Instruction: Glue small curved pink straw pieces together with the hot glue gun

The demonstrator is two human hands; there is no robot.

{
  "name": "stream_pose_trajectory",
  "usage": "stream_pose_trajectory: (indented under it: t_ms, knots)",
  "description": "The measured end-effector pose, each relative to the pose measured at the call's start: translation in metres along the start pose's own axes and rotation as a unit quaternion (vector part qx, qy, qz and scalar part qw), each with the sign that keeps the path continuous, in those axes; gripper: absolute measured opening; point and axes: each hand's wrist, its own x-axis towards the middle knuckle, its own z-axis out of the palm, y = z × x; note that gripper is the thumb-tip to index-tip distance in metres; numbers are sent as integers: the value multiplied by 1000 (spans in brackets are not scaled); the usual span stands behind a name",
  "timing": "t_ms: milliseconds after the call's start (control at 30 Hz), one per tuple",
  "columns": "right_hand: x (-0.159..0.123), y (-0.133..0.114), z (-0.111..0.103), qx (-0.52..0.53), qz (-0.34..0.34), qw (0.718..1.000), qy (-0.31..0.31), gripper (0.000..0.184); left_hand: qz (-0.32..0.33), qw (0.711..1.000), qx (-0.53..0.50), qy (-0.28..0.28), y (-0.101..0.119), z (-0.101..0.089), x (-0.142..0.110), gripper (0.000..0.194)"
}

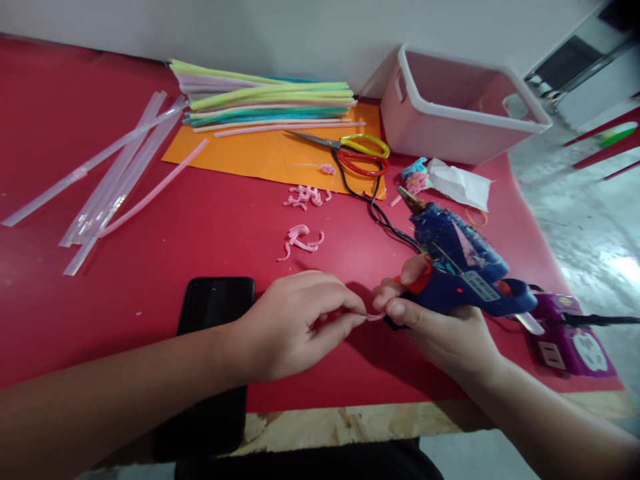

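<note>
Glue gun (453, 243) sat in the right hand (450, 337), whose grip also pinched a short pink strip (375, 317) just left of it; the left hand (295, 323) pinched the other end. Curled pink pieces (299, 232) left of it looked done, this strip kinda unfinished.

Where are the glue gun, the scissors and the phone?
Glue gun (449, 241), head view: on its blue body.
Scissors (339, 143), head view: near the pivot.
Phone (216, 305), head view: on its far end.
</note>
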Motion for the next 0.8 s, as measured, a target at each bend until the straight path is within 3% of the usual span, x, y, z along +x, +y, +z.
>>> stream_pose_trajectory:
  t_ms: [267, 433, 800]
  knots:
    - [1, 1, -1, -14, -3, 1000, 27, 33, -28, 999, -34, 5, 0, -1, -1, 14]
    - [4, -2, 3, 3, -9, 1000, 14, 35, -51, 997, -54, 3, 0, -1, -1, 14]
    - [3, -1, -2, -19, 37, 999, -24, 32, -15, 998, -55, -39, -3, 1, 0, 14]
